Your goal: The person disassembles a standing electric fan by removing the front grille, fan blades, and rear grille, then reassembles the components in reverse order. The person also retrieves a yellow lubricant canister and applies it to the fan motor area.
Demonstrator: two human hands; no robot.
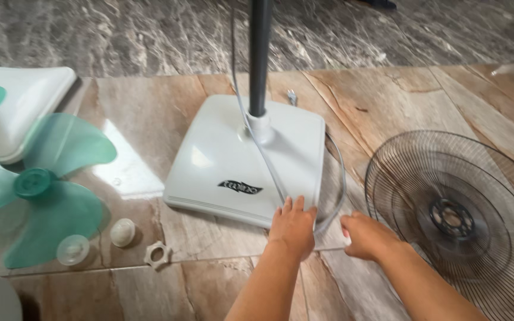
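You are pinning the white fan base (242, 160) flat to the floor, your left hand (293, 224) pressing its near edge, grip released. Just right, your right hand (369, 235) is pinching the thin clear ring (339, 178); the wire guard (465, 217) is lying beyond.

The fan base (221, 160) is pale grey-white with a small black mark, its pole (259, 53) dark grey, and the cord (334, 178) light grey. The blade (37, 184) is translucent sea-green, the grille (456, 217) dark wire with a black hub, and the cap (122, 232) and nut (157, 254) off-white. The floor (388, 101) is brown-veined tan marble, bordered by grey marble with white veins.
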